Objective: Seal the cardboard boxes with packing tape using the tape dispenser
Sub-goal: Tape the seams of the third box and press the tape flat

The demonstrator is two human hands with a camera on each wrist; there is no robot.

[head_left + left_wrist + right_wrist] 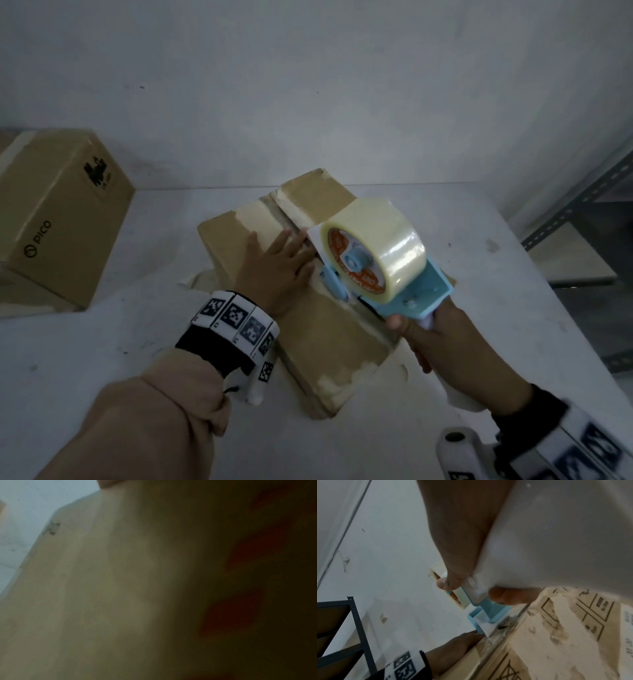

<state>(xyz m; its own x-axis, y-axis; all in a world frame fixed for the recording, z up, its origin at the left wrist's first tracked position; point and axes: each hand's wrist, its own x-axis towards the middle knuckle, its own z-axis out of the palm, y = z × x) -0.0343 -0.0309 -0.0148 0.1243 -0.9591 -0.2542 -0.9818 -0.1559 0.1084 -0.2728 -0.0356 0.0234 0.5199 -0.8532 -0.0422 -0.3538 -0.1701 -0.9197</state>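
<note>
My left hand lies flat, fingers straight, on the cardboard box mid-table. My right hand grips the tape dispenser handle, its front on the box's centre seam.

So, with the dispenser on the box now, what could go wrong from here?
1. The left hand lies flat on the box beside the tape dispenser; its fingertips may meet the front edge or get taped.
2. The right hand holds the handle at a slant, so the tape could run off the centre seam.
</note>
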